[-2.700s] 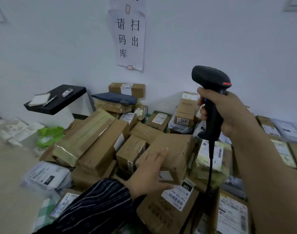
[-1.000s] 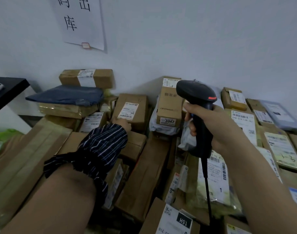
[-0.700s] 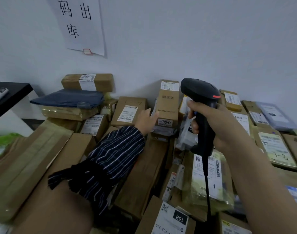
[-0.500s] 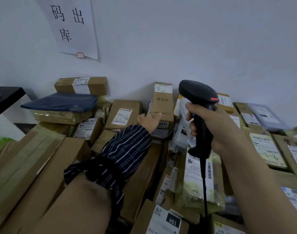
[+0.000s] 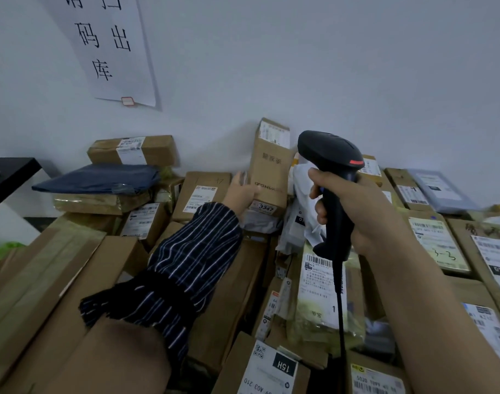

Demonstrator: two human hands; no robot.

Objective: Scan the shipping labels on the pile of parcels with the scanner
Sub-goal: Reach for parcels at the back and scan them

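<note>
1. Cardboard tall box (image 5: 268, 172) still stands on end at the back edge of the pile of parcels (image 5: 229, 280), against the wall.
2. Your left hand (image 5: 244, 191) has shifted since half a second ago. It was on the box's lower front and now grasps the lower left edge.
3. That move exposes the "3347" sticker (image 5: 266, 207), which your fingers partly covered before.
4. Your right hand (image 5: 365, 214) stays wrapped around the handle of the black scanner (image 5: 328, 150). The head is raised just right of the box, and the cable hangs over the parcels.
5. A shipping label (image 5: 274, 135) sits at the box's top end.
6. The boxes are taped closed, so I can't tell the contents. A white poly bag (image 5: 302, 194) is wedged between the tall box and the scanner.
</note>
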